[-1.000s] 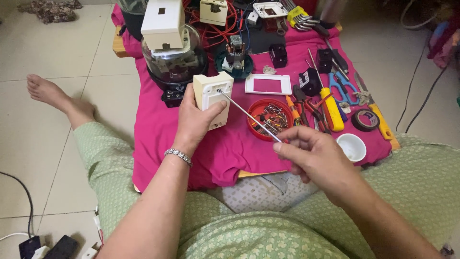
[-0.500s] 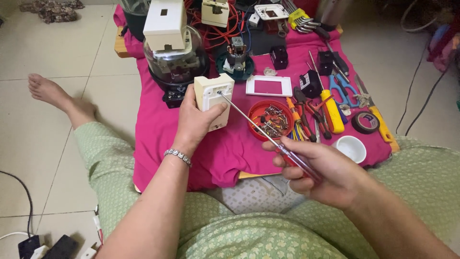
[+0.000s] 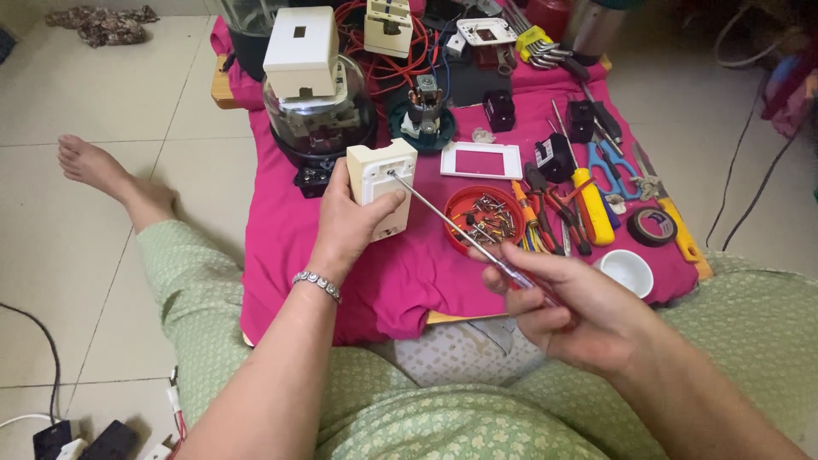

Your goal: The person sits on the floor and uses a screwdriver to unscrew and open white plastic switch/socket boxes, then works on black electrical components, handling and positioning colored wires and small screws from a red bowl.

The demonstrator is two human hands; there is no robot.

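While the cream plastic box (image 3: 383, 183) remains upright in the left hand (image 3: 349, 223), fingers clenched around its body, it is held just above the pink cloth (image 3: 341, 264) and in front of the clear domed housing (image 3: 317, 119). The screwdriver (image 3: 464, 237) now has its tip seated on the upper face of the box; half a second ago the tip sat at about the same point, and a second ago the shaft lay lower across the box front. The right hand (image 3: 571, 307) has its fingers closed on the screwdriver handle, lower and nearer the body than a second ago.

Just right of the box lies a red round dish of screws (image 3: 486, 215), with a white rectangular frame (image 3: 481, 160) beyond it. Further right are pliers and screwdrivers with a yellow handle (image 3: 592, 204), blue-handled scissors (image 3: 612, 170), a roll of dark tape (image 3: 652, 227) and a small white bowl (image 3: 628, 272). A second cream box (image 3: 301, 51) rests on top of the domed housing.

The cloth covers a low wooden board (image 3: 223, 85) on a pale tiled floor (image 3: 94, 281). The person sits on the floor in green patterned clothing, one bare foot (image 3: 85, 162) extended left. Dark cables (image 3: 34, 358) run along the floor at lower left.
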